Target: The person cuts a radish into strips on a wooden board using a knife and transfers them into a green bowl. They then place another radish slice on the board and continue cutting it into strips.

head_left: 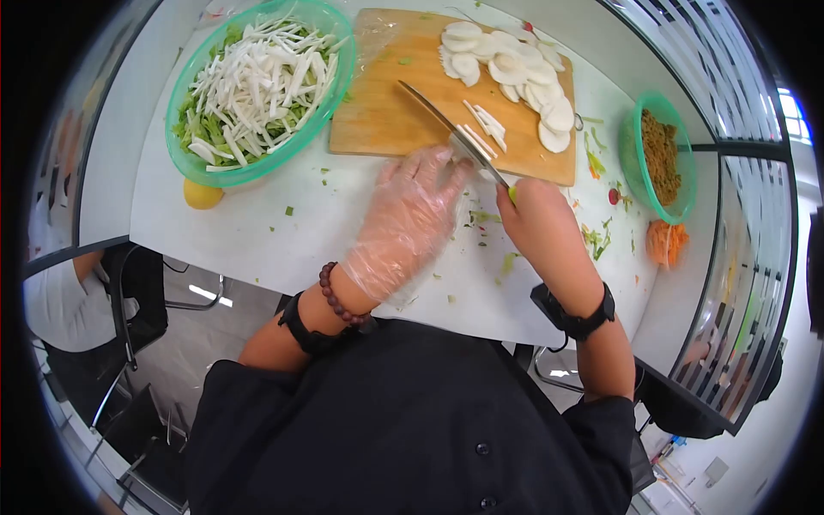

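Observation:
My right hand point(536, 215) is closed around the handle of a kitchen knife point(438, 116), whose blade slants across the cutting board point(378, 120). In a clear plastic glove, my left hand point(412, 215) rests at the board's near edge, fingers bent beside the blade. A pale piece of white radish point(461, 148) shows between those fingertips and the knife, partly hidden. Just beyond the blade lie several cut white radish sticks point(487, 124). Overlapping round radish slices point(515, 64) spread over the board's far right part.
A green bowl point(345, 69) heaped with white strips over chopped greens stands at left, a yellow lemon-like fruit point(202, 194) by its rim. At right are a smaller green bowl point(633, 154) of brown crumbly food and bagged orange shreds point(667, 243). Vegetable scraps point(596, 236) litter the white table.

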`<state>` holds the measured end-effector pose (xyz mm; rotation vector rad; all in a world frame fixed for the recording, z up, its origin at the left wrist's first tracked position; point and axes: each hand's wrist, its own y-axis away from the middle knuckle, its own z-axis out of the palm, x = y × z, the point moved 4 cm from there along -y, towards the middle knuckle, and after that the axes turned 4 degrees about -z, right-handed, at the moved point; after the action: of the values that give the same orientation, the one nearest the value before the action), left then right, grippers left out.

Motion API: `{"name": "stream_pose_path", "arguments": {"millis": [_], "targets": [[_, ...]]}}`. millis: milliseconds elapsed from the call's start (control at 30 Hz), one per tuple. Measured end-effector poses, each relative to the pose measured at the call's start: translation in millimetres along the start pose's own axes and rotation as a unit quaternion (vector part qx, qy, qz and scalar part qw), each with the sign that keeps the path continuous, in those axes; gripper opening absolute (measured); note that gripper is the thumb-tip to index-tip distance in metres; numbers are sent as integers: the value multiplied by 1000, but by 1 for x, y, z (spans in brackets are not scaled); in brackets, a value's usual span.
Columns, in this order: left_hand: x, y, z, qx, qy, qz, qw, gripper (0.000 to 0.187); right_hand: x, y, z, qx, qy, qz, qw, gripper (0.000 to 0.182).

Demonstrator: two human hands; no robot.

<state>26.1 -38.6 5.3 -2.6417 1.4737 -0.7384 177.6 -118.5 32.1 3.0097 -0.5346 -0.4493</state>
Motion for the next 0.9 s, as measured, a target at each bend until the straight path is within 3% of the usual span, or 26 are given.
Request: {"name": "stream_pose_path", "arguments": {"millis": [367,433,600,700,800,900], "targets": [[2,3,0,-5,-22,0,1000,65,3,-8,-10,35,-110,-23,993,38],[2,1,1,-18,-11,-5,1000,66,7,-3,-4,46,-104,-30,993,39],[3,2,-5,-14,9,-7,1000,64,-3,5,-9,-42,-65,50,996,41],[2,2,-4,-9,7,-2,1000,64,-3,8,-6,-23,-34,53,998,40],[2,2,0,-21,-15,-2,1000,66,5,-2,-2,34,-26,-22,999,39],[5,3,-1,-28,-17,-11,999,66,10,-13,-16,38,-31,27,998,39]]}}
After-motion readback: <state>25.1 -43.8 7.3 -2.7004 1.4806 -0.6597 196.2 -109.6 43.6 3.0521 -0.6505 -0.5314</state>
